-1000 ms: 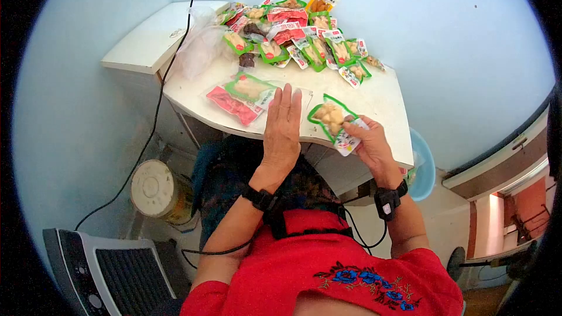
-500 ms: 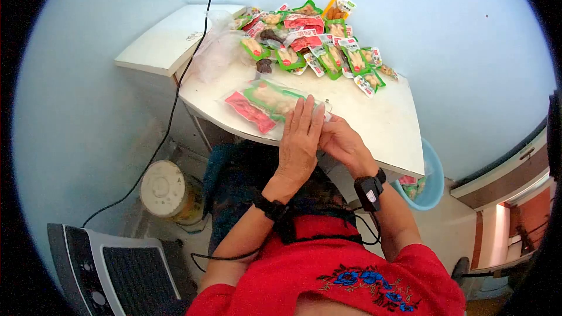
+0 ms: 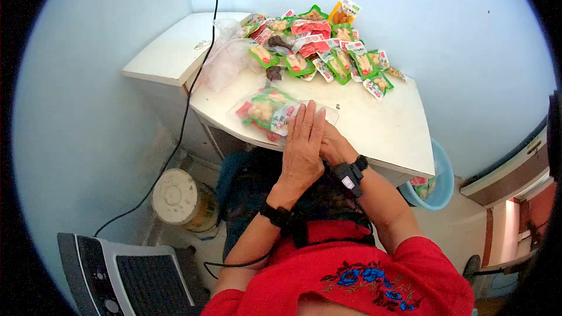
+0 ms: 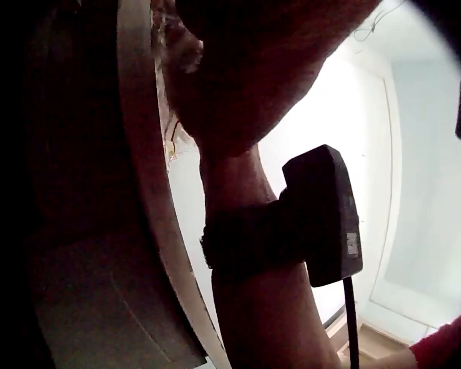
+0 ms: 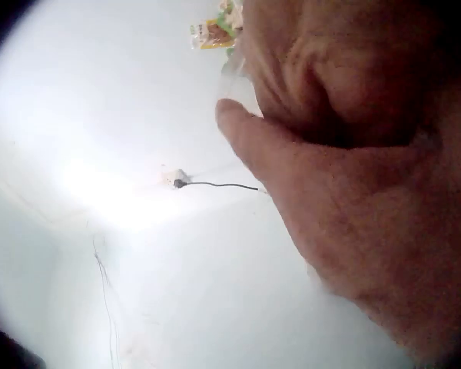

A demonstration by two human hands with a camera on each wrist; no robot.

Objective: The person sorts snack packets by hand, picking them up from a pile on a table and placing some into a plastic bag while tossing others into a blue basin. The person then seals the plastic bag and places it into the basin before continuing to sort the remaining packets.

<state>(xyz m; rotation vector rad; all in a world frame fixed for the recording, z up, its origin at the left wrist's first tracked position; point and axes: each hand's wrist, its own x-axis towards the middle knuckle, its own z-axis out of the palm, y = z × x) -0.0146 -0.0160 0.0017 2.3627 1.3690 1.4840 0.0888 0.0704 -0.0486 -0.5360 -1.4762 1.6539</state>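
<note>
My left hand (image 3: pixel 303 155) reaches over the near edge of the white curved-front table (image 3: pixel 380 131), its fingers straight and close together, curled round nothing. In the head view it covers the fingers of my right hand (image 3: pixel 338 142), so I cannot tell whether those grip anything; from the right wrist I see only my thumb (image 5: pixel 250 138) stretched out.

Just beyond my left fingertips is a green-edged clear packet of pale, lumpy food (image 3: pixel 261 111), near the table's front edge. It overlaps a clear, flat plastic bag (image 3: pixel 331 115); whether it is inside or on top I cannot tell. Bits of a red packet (image 3: pixel 272 136) show beside and under it.

Farther back, against the pale blue wall (image 3: pixel 421 17), I have a heap of green, red and white food packets (image 3: pixel 336 61), with one yellow-orange packet (image 3: pixel 344 13) standing at its back. A crumpled, translucent plastic bag (image 3: pixel 224 64) sits left of the heap. Below the table's right side is a light blue plastic basin (image 3: pixel 444 184) holding more packets (image 3: pixel 426 188).
</note>
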